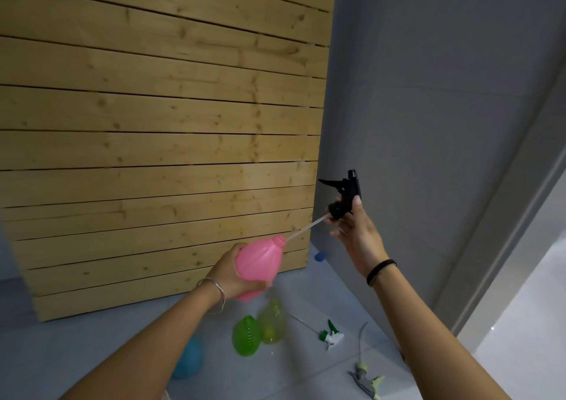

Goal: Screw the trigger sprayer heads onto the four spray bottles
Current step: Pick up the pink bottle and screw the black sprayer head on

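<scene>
My left hand (237, 272) grips a pink spray bottle (260, 265), tilted with its open neck pointing up and right. My right hand (352, 231) holds a black trigger sprayer head (344, 194) apart from the bottle; its pale dip tube (306, 228) runs down with its tip at the bottle's neck. On the floor below lie a green bottle (246, 335), a yellow-green bottle (272, 320) and a blue bottle (188, 360) partly hidden by my left arm. A white-and-green sprayer head (332, 335) and a grey-and-green sprayer head (366, 378) lie to their right.
A slatted wooden panel (159, 124) leans against the grey wall (413, 109) ahead. A small blue cap (319, 256) sits on the floor by the panel's lower right corner. Grey floor tiles (76, 338) spread beneath; a pale doorway floor (526, 323) lies at right.
</scene>
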`<action>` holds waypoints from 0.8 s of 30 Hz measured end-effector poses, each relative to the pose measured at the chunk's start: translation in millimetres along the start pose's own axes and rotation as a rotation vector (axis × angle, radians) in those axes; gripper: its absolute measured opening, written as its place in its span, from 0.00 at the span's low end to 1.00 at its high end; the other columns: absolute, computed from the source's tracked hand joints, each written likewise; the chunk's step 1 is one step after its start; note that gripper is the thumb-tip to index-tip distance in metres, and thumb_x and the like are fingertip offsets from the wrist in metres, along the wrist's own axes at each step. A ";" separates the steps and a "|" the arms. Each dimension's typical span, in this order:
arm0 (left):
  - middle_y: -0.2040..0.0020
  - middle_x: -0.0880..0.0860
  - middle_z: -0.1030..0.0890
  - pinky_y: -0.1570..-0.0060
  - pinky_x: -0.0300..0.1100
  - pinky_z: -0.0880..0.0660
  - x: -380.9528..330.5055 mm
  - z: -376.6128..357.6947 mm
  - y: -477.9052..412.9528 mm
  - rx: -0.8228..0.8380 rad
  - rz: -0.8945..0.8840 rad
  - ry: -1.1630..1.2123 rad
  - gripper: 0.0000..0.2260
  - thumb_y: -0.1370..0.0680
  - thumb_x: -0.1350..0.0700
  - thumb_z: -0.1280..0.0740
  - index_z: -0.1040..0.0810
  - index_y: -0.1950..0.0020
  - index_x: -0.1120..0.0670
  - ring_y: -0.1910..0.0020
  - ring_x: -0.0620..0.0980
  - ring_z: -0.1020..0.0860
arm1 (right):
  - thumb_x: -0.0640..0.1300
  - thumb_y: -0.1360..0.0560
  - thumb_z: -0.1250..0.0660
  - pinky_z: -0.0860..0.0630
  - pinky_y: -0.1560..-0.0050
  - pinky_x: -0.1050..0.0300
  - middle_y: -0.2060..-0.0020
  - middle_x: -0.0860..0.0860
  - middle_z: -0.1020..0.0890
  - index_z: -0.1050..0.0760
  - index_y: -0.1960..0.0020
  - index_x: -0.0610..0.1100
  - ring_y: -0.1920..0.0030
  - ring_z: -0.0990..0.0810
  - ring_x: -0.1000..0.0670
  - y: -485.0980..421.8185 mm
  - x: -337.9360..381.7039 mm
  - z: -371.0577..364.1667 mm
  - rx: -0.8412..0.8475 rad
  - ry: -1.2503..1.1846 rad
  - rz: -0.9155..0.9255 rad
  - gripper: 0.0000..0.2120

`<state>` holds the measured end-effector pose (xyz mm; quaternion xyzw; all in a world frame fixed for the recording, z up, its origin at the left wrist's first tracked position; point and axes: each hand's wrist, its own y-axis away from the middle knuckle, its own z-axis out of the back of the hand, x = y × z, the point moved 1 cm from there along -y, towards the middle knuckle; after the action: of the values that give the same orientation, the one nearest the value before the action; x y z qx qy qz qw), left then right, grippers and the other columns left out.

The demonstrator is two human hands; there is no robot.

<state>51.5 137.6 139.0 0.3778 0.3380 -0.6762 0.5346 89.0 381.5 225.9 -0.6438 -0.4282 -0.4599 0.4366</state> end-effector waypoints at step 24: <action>0.48 0.40 0.27 0.64 0.32 0.28 -18.1 -9.5 2.1 0.139 -0.046 0.005 0.39 0.50 0.43 0.22 0.34 0.42 0.36 0.51 0.42 0.25 | 0.43 0.27 0.30 0.23 0.60 0.68 0.54 0.53 0.18 0.22 0.52 0.49 0.57 0.20 0.57 9.1 -36.2 -28.4 0.274 0.374 -0.060 0.05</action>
<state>57.6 153.8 150.0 0.4078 0.3001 -0.7094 0.4903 83.9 346.6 195.0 -0.4692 -0.4173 -0.5216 0.5776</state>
